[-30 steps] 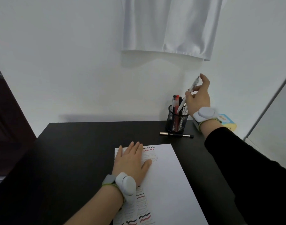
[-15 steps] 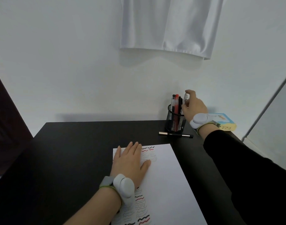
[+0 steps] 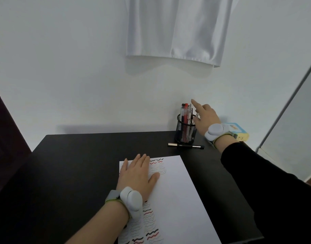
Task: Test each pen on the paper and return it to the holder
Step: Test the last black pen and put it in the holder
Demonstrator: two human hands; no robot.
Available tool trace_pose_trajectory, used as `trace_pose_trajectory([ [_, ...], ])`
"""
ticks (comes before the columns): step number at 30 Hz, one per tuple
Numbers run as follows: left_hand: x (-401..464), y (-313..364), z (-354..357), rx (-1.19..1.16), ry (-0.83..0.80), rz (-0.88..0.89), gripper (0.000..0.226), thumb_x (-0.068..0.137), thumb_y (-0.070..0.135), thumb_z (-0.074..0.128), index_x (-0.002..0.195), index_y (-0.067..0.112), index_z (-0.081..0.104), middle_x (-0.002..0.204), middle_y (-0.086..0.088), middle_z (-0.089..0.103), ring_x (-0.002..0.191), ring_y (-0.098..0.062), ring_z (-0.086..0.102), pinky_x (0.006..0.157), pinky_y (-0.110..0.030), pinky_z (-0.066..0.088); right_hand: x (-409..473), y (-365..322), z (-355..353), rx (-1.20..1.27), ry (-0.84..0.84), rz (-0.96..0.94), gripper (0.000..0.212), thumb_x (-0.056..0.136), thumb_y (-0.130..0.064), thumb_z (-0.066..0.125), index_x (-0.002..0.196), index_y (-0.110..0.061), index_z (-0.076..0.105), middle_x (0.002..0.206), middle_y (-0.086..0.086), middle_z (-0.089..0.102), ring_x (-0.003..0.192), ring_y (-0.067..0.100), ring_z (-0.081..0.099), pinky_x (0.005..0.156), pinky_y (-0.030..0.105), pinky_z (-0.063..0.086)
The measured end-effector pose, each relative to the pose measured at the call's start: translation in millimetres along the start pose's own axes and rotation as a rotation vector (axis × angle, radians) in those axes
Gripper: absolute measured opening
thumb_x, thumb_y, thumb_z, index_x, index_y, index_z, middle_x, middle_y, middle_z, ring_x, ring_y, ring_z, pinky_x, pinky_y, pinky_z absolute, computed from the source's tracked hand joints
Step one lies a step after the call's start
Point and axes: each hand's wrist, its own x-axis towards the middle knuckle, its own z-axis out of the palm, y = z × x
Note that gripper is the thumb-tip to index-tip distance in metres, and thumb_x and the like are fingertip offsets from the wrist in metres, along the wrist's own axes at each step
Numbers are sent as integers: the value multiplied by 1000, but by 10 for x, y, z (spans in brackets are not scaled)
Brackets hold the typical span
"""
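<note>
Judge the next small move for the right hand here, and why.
Probably pinch another pen from the mesh holder. The right hand sits at the rim, index finger extended, apparently holding nothing, while the left hand lies flat on the paper, ready for a test. The pen on the desk is another candidate.
</note>
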Motion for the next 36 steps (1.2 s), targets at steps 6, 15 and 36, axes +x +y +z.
trace_pose_trajectory([
  [6, 4, 6, -13, -2, -15, -5, 70, 96, 61, 21, 153, 25, 8, 161, 9, 7, 148, -11, 1, 121, -42, 1, -283, -36, -33, 176, 153, -27, 31, 90, -7, 52, 119, -16, 59, 108, 6, 57, 92, 24, 58, 80, 35, 48],
  [15, 14, 3, -18, -18, -13, -9, 69, 96, 60, 23, 153, 24, 9, 161, 9, 8, 148, -11, 2, 121, -42, 1, -619, -10, 154, -79, -245, -52, 14, 94, -27, 57, 102, -20, 66, 106, 1, 63, 101, 20, 58, 86, 30, 46],
  [36, -68, 29, -119, -232, 102, -44, 54, 102, 40, 31, 152, 22, 18, 159, 4, 18, 148, -15, 9, 118, -30, 3, -854, -103, 205, 337, -388, 301, 15, 99, -30, 52, 95, -15, 53, 78, 2, 64, 69, 20, 60, 68, 32, 50],
])
